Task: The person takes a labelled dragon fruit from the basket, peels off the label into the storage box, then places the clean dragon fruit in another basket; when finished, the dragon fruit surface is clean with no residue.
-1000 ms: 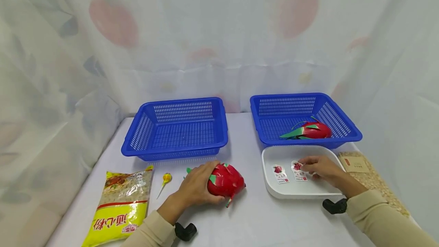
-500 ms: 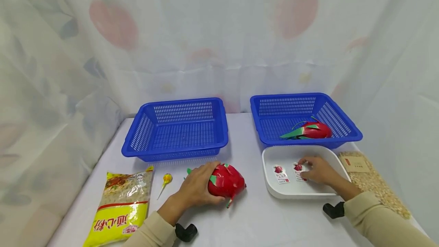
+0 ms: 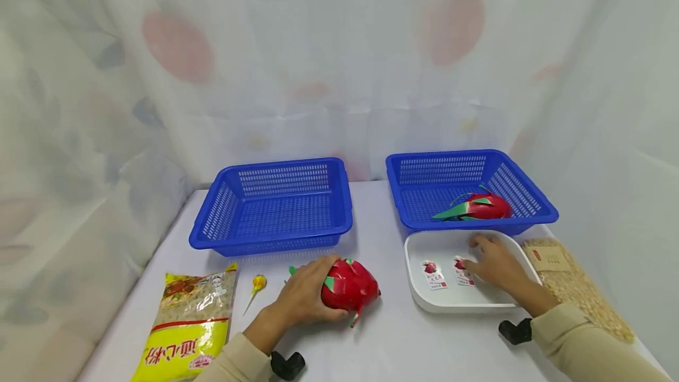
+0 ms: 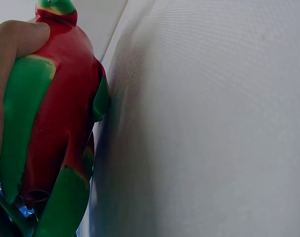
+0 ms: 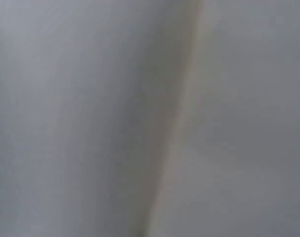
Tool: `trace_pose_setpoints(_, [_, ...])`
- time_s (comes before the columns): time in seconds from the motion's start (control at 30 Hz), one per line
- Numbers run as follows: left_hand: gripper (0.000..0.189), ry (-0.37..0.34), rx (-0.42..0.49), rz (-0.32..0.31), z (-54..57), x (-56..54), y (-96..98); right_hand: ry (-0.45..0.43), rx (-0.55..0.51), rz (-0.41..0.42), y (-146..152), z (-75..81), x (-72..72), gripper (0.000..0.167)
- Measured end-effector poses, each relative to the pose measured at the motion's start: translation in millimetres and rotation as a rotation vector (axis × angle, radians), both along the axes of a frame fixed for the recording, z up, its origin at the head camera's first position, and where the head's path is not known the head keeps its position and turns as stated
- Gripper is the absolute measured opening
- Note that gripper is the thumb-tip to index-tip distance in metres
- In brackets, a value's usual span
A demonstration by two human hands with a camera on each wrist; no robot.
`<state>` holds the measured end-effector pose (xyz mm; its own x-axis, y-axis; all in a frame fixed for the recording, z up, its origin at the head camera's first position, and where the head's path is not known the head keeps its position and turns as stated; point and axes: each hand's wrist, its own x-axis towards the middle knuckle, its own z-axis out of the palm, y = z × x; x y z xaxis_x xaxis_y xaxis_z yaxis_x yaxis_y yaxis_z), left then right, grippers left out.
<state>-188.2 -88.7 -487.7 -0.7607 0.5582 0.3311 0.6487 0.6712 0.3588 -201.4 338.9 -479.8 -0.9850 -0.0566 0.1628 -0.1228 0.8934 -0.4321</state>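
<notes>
My left hand (image 3: 307, 295) grips a red model dragon fruit (image 3: 351, 285) with green scales, which rests on the white table. In the left wrist view my thumb (image 4: 28, 37) presses on the dragon fruit (image 4: 65, 94). At the right, my right hand (image 3: 495, 264) reaches into a white tray (image 3: 461, 308), thumb and forefinger spread apart. The thumb is at the edge of a small white label (image 3: 463, 273) printed with a dragon fruit. A second such label (image 3: 435, 276) lies to its left in the tray. Only blurred pale surfaces show in the right wrist view.
Behind stand two blue baskets; the right basket (image 3: 530, 223) holds another dragon fruit (image 3: 485, 207), and the left basket (image 3: 270, 237) shows a bare bottom. A lollipop (image 3: 258, 285) and a yellow noodle bag (image 3: 185, 323) lie left. A bag of grains (image 3: 583, 293) lies right.
My right hand has shifted slightly within the tray, its forefinger moving away from the right label toward the back. The left hand keeps its grip on the dragon fruit. The view has tilted slightly up.
</notes>
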Motion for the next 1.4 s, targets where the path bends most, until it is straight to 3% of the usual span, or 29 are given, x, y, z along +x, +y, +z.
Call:
trace_pose_setpoints(0.17, [0.096,0.016,0.002,-0.004,-0.6,0.1,2.6,0.131,-0.070,0.035,3,18.7,9.8,0.037])
trace_pose_setpoints(0.47, [0.095,-0.005,-0.007,0.016,0.4,-0.2,1.9,0.341,-0.151,0.117,8,73.0,20.8,0.036])
trace_pose_setpoints(0.83, [0.096,-0.053,-0.025,0.006,4.6,0.8,0.9,0.378,-0.146,0.099,43,126.0,20.1,0.047])
trace_pose_setpoints(1.1, [0.098,-0.064,-0.040,-0.020,4.6,0.4,0.0,0.365,-0.222,-0.034,76,130.7,5.1,0.062])
trace_pose_setpoints(1.4, [0.108,-0.074,-0.078,-0.029,6.1,2.2,-2.1,0.249,-0.207,-0.063,107,106.7,-17.3,0.082])
